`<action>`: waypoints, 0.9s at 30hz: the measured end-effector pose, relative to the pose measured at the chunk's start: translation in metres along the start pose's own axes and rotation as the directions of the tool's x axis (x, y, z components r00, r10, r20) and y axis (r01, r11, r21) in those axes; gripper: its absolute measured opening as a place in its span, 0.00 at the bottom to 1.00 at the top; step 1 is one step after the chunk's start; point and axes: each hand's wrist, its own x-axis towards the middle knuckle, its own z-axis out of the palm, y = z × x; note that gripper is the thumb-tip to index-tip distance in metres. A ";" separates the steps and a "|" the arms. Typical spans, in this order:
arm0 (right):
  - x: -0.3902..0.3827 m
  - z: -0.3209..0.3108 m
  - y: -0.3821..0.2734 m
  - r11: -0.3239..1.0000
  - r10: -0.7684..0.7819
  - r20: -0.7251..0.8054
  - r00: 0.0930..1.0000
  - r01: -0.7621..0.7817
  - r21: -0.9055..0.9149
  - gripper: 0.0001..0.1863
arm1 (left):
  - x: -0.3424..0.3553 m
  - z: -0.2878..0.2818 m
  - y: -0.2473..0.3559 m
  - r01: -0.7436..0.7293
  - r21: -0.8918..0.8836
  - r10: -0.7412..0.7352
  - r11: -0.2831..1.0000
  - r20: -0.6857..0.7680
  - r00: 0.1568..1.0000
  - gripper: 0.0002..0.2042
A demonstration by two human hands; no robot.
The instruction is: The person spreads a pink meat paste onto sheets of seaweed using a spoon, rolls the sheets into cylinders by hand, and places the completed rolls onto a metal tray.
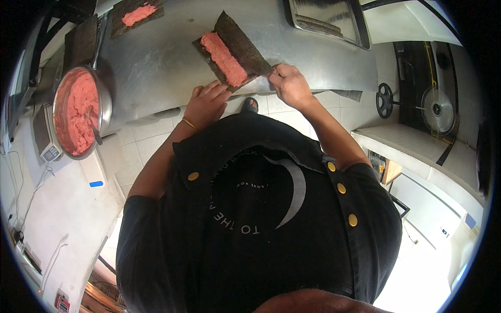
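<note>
A dark, nori-like sheet [244, 51] lies on the steel table before me, turned at a slant. Along it runs a thick strip of pink paste [223, 58], like ground meat or fish. My right hand [290, 86] is closed in a pinch on the sheet's right corner, which is lifted a little. With fingers stretched out, my left hand [207, 102] touches the near edge by the lower end of the strip; its thumb is partly hidden. A second dark sheet [119, 11] with a smaller pink smear lies at the far left.
Left of me a steel bowl [104, 99] of pink paste, with a spoon [96, 130] in it, rests by a digital scale [51, 153]. More dark sheets [81, 41] are stacked behind it. A metal tray [360, 31] with dark rolls [318, 25] stands far right on the steel table [156, 62].
</note>
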 end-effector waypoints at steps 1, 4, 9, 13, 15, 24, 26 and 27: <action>0.001 -0.002 -0.002 1.000 -0.015 -0.008 1.000 0.015 0.006 0.13 | 0.008 -0.005 -0.004 0.013 -0.034 -0.013 0.999 0.001 1.000 0.23; -0.001 0.006 -0.003 1.000 -0.027 -0.046 0.999 0.028 0.015 0.13 | 0.062 -0.034 -0.015 0.007 -0.165 0.001 0.986 0.052 0.999 0.18; -0.004 0.008 -0.008 0.999 -0.034 -0.053 0.998 0.035 0.011 0.14 | 0.169 -0.022 -0.031 -0.193 -0.104 0.219 0.976 0.423 0.879 0.15; -0.005 -0.006 -0.010 0.998 0.056 -0.086 0.995 -0.055 0.009 0.14 | 0.229 -0.013 -0.021 -0.200 -0.106 0.218 0.974 0.666 0.713 0.13; -0.006 -0.008 -0.006 0.995 0.102 -0.189 0.977 -0.100 0.022 0.13 | 0.240 -0.001 -0.028 -0.125 -0.154 0.198 0.980 0.713 0.673 0.13; -0.002 -0.008 0.010 0.994 -0.068 -0.059 0.996 0.073 0.083 0.16 | 0.254 0.010 -0.046 -0.010 -0.291 0.235 0.957 0.753 0.615 0.15; 0.011 -0.007 0.013 0.993 -0.092 -0.048 0.995 0.095 0.070 0.16 | 0.254 0.014 -0.048 -0.010 -0.299 0.242 0.954 0.751 0.615 0.15; 0.020 -0.007 0.014 0.994 -0.081 -0.080 0.994 0.086 0.068 0.16 | 0.254 0.016 -0.049 -0.010 -0.303 0.244 0.953 0.749 0.615 0.16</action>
